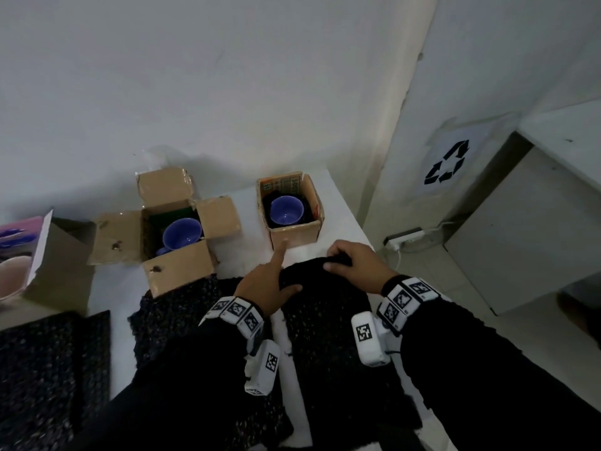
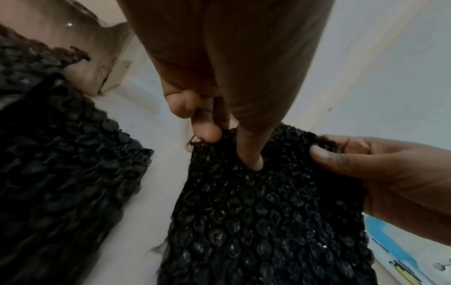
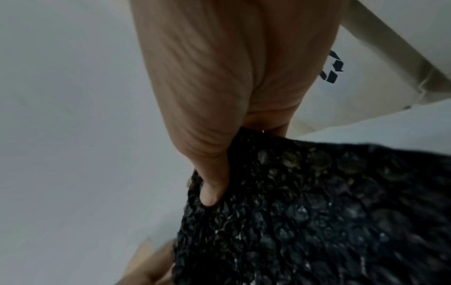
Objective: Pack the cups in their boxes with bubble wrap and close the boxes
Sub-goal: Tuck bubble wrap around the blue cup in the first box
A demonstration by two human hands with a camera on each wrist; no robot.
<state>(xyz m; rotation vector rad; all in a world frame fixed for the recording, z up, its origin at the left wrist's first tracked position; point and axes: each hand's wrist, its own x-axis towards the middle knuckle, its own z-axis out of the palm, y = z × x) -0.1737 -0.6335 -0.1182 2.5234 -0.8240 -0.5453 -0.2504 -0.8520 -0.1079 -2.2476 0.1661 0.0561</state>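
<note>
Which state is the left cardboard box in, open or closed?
Open. All four flaps of the left cardboard box are spread outward, and the blue cup inside shows from above with no bubble wrap over it.

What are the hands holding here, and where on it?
Both hold one black bubble wrap sheet by its far edge: left hand pinches the left corner, right hand the right corner.

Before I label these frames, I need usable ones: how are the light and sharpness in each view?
Head view: dim, wide-angle bend, cups readable. Left wrist view: sharpest, bubble wrap glinting. Right wrist view: dark, the wrap's right part motion-smeared.
</note>
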